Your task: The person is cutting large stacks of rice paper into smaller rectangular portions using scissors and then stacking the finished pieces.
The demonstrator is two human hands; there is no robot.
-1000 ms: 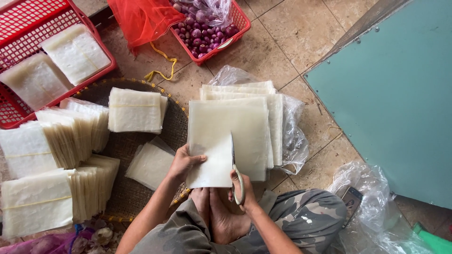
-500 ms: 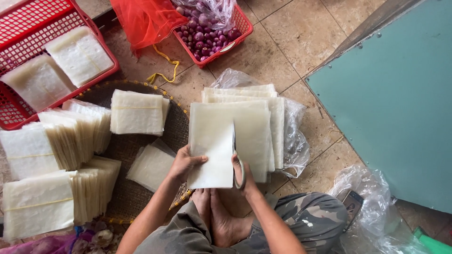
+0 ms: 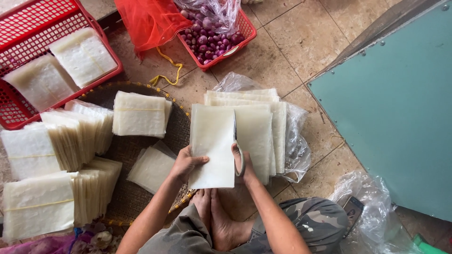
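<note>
Scissors (image 3: 237,149) in right hand (image 3: 244,162) almost through the sheet stack (image 3: 214,141); left hand (image 3: 186,162) grips cut half. Bundles (image 3: 56,155) done left, uncut pile (image 3: 278,122) remains far right.

bare tile floor (image 3: 301,42) open ahead, bundled sheet stacks (image 3: 70,141) crowding left, teal panel (image 3: 400,117) blocking right

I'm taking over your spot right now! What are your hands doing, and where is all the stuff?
Left hand holds the cut strip of translucent sheets by its left edge.
Right hand works the scissors, blades up along the strip's right edge.
The uncut stack lies on a plastic bag on the floor.
Done: tied bundles sit on the woven tray, more in the red basket.
Left: the stack under the scissors is only partly cut.
</note>
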